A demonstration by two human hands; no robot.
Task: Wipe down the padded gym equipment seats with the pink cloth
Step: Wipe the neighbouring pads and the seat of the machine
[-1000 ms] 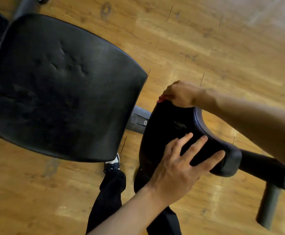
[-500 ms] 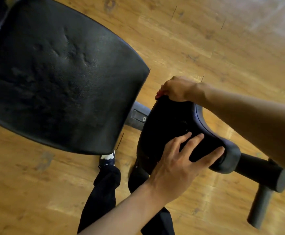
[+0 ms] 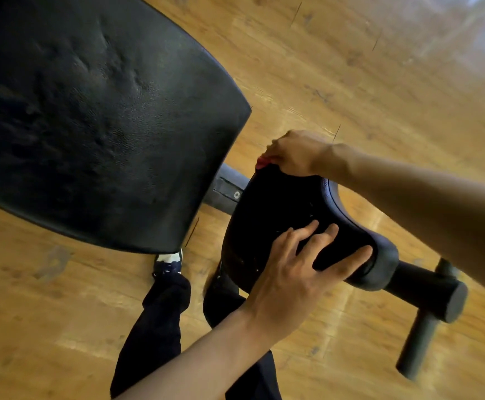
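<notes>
The small padded seat [image 3: 278, 215] is the landmark here: a black pad of smooth, slightly shiny vinyl, with a rounded, saddle-like shape and a thick rolled edge on its right side. The left hand [image 3: 290, 284] rests flat on its lower part, the fingers [image 3: 348, 261] straight and spread apart over the rolled edge, holding nothing. At the top edge of this seat the right hand [image 3: 296, 153] is curled, and its grip is closed on the pink cloth [image 3: 262, 163]; only a small red-pink corner shows under the fingers, touching the seat's rim. To the left of the seat lies the large padded backrest [image 3: 97, 116], black, grainy like leather, with several dents. A grey metal bar [image 3: 228, 192] joins them. To the right of the seat a dark round tube [image 3: 425, 290] sticks out. Below is the glossy wooden floor [image 3: 379, 82], with a dark trouser leg [image 3: 154, 327] and shoe [image 3: 167, 262].
</notes>
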